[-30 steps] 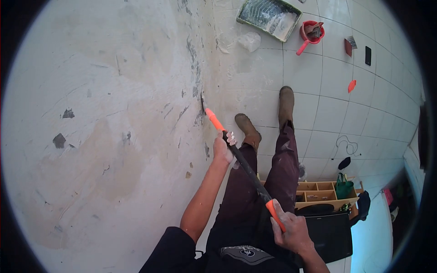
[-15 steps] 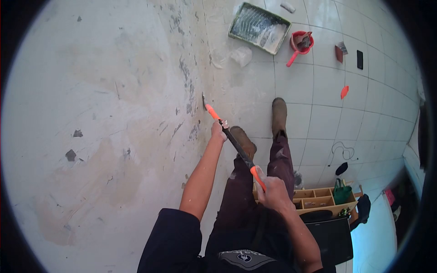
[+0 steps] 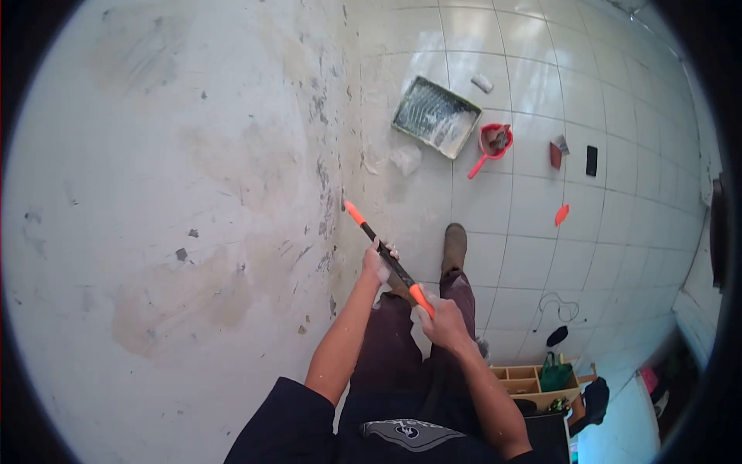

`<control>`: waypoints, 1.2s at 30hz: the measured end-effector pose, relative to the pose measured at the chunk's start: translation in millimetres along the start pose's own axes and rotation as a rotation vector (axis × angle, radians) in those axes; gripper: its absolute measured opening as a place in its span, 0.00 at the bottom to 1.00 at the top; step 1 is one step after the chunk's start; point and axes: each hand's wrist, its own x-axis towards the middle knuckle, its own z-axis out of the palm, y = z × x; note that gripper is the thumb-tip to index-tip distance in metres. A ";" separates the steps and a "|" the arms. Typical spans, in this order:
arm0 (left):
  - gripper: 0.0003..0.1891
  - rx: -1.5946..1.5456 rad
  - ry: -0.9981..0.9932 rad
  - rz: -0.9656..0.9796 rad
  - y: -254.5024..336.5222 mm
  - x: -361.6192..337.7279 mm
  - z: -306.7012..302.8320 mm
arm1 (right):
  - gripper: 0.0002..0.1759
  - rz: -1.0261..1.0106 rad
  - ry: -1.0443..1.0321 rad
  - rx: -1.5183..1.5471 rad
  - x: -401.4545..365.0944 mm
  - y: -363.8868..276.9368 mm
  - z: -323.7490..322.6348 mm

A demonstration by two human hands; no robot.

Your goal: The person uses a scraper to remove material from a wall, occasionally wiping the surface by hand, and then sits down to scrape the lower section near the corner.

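Head view, left hand (image 3: 376,264), right hand (image 3: 442,323) gripping scraper (image 3: 356,215)

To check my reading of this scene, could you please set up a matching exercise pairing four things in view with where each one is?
Things:
1. scraper
2. paint tray
3. red scoop
4. wooden box

Places:
A. on the tiles, just right of the tray
B. gripped by the left hand and right hand, tip at the wall
C. beside a green bag
D. on the tiles near the foot of the wall

Pairs: 1-B, 2-D, 3-A, 4-C.
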 end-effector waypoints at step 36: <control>0.18 0.084 0.303 0.108 129.8 195.8 162.8 | 0.31 0.044 -0.135 -0.098 246.1 -112.3 -123.5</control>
